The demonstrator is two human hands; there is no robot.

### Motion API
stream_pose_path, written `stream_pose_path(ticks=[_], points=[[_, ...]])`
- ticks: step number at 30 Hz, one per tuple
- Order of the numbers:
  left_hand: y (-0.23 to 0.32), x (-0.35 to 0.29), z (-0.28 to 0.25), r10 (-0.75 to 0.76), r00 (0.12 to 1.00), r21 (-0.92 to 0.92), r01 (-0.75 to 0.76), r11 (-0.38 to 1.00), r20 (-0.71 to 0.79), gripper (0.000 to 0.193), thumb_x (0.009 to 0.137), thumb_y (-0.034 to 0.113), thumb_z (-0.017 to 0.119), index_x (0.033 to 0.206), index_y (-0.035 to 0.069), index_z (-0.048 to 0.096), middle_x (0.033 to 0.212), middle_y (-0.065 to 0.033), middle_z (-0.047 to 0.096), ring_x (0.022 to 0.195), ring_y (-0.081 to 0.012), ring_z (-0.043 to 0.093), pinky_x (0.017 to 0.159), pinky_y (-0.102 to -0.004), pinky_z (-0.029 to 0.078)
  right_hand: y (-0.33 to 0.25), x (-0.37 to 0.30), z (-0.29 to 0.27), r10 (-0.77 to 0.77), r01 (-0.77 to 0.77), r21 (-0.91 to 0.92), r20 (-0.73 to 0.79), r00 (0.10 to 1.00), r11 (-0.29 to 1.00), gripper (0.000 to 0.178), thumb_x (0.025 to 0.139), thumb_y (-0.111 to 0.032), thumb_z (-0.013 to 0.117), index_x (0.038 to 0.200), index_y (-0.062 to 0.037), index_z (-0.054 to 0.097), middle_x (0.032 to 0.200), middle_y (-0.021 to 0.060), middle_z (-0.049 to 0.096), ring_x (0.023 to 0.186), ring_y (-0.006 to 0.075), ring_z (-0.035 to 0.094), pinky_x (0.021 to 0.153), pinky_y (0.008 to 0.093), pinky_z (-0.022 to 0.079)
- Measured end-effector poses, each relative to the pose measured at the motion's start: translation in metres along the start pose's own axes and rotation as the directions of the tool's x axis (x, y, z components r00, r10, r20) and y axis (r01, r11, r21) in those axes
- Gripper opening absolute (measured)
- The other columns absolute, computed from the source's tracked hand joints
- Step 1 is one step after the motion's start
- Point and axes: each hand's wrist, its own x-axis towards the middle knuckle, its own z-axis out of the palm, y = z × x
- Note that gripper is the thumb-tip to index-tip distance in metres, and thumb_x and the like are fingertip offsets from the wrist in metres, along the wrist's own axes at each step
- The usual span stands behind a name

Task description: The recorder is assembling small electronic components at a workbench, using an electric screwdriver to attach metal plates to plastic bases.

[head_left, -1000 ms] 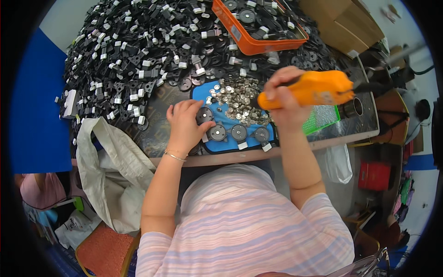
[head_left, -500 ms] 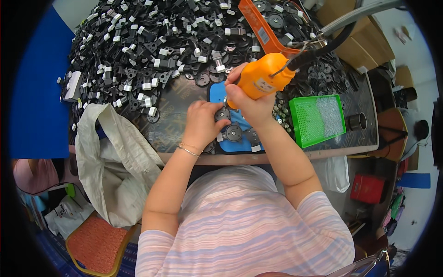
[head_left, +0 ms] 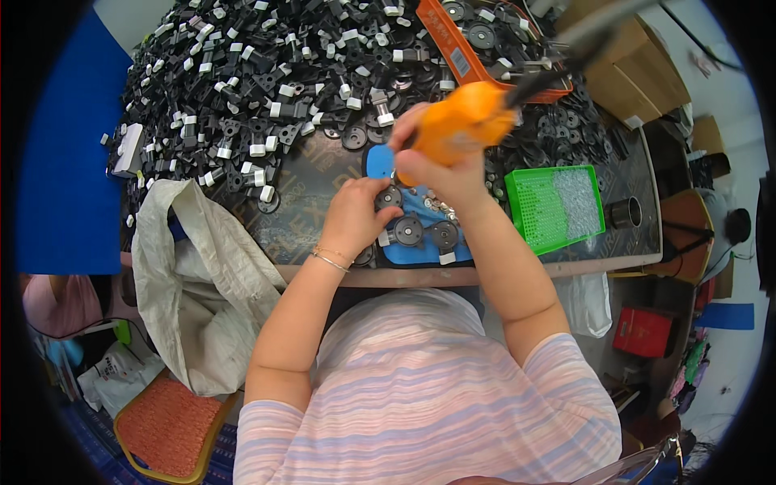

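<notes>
My right hand (head_left: 451,182) grips an orange power screwdriver (head_left: 459,121), blurred by motion, with its tip end down by the blue pad (head_left: 378,162). My left hand (head_left: 352,214) pinches a small black round wheel-like part (head_left: 390,198) at the pad's left edge, just left of the tool's lower end. Whether the tip touches that part cannot be made out. Nearer me on the pad rest a black disc part (head_left: 408,232) and another black disc part with a white tab (head_left: 444,234). Small silver fasteners (head_left: 436,206) lie loose between them and my right hand.
A large heap of black parts with white ends (head_left: 267,89) covers the table's far left. An orange crate (head_left: 447,44) stands at the back. On the right are a green tray (head_left: 529,218) of small clear pieces and a metal cup (head_left: 623,213). A whitish sack (head_left: 174,267) hangs over the front-left edge.
The screwdriver and my right hand have shifted slightly away and left, and the hose has swung. More silver fasteners and the right disc part now show. My left hand stays nearly still.
</notes>
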Motion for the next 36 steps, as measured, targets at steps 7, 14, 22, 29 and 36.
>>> stream_pose_path(ticks=[7, 14, 22, 29, 36], points=[[0.005, -0.002, -0.003, -0.058, 0.998, -0.007, 0.058, 0.998, 0.034, 0.048, 0.068, 0.021, 0.077, 0.109, 0.002, 0.063, 0.101, -0.0146, 0.065, 0.094, -0.0327, 0.057, 0.084, -0.0385, 0.047, -0.064, -0.018, -0.068, -0.292, 0.322, 0.045, -0.319, 0.902, 0.946, 0.022, 0.078, 0.005, 0.061, 0.098, -0.0007, 0.054, 0.088, 0.0114, 0.057, 0.065, 0.0143, 0.055, 0.062, 0.0264, 0.047], [0.003, 0.002, -0.019, -0.141, 0.973, -0.051, 0.153, 0.987, 0.183, 0.052, 0.065, 0.011, 0.077, 0.115, 0.003, 0.062, 0.107, -0.0176, 0.063, 0.099, -0.0330, 0.058, 0.087, -0.0375, 0.047, -0.059, -0.067, -0.150, -0.313, 0.204, -0.241, -0.624, 0.716, 0.949, 0.022, 0.077, 0.006, 0.064, 0.095, -0.0009, 0.054, 0.082, 0.0086, 0.059, 0.063, 0.0133, 0.056, 0.059, 0.0241, 0.047], [-0.007, -0.001, -0.007, -0.149, 0.979, -0.071, 0.159, 0.985, 0.138, 0.052, 0.066, 0.009, 0.078, 0.115, 0.005, 0.062, 0.103, -0.0174, 0.063, 0.093, -0.0308, 0.060, 0.082, -0.0362, 0.048, -0.048, -0.068, -0.148, -0.262, 0.135, -0.249, -0.600, 0.756, 0.959, 0.021, 0.077, 0.006, 0.062, 0.095, 0.0006, 0.054, 0.083, 0.0118, 0.058, 0.063, 0.0165, 0.055, 0.059, 0.0268, 0.046], [-0.010, -0.003, -0.005, -0.146, 0.984, -0.103, 0.157, 0.982, 0.106, 0.052, 0.065, 0.009, 0.079, 0.115, 0.005, 0.062, 0.102, -0.0175, 0.064, 0.092, -0.0308, 0.060, 0.082, -0.0358, 0.049, -0.044, -0.068, -0.147, -0.296, 0.141, -0.292, -0.600, 0.744, 0.946, 0.019, 0.077, 0.006, 0.062, 0.094, 0.0009, 0.054, 0.080, 0.0113, 0.058, 0.061, 0.0161, 0.056, 0.058, 0.0267, 0.046], [-0.010, -0.003, -0.005, -0.145, 0.984, -0.104, 0.155, 0.982, 0.103, 0.052, 0.065, 0.008, 0.078, 0.114, 0.004, 0.062, 0.104, -0.0168, 0.064, 0.095, -0.0313, 0.060, 0.084, -0.0359, 0.048, -0.043, -0.067, -0.144, -0.290, 0.135, -0.289, -0.600, 0.746, 0.948, 0.020, 0.077, 0.006, 0.062, 0.094, 0.0004, 0.054, 0.079, 0.0101, 0.057, 0.060, 0.0159, 0.055, 0.057, 0.0269, 0.046]])
